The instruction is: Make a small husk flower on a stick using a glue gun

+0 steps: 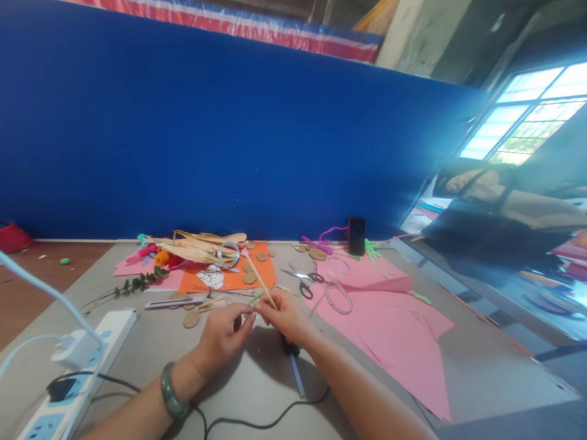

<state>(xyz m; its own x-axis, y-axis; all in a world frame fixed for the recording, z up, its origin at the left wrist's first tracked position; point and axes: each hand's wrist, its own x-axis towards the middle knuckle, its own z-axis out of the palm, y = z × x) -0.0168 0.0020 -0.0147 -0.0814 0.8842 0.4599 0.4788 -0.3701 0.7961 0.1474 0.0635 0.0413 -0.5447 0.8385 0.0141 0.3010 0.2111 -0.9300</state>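
Evidently the right hand (285, 319) pinches a thin stick (259, 276); whether the left hand (219, 337) grips anything, I cannot tell.

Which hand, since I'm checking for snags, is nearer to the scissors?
The right. The right hand is just this side of the scissors, slightly left of them; the left hand is further away, beyond the right hand on the left.
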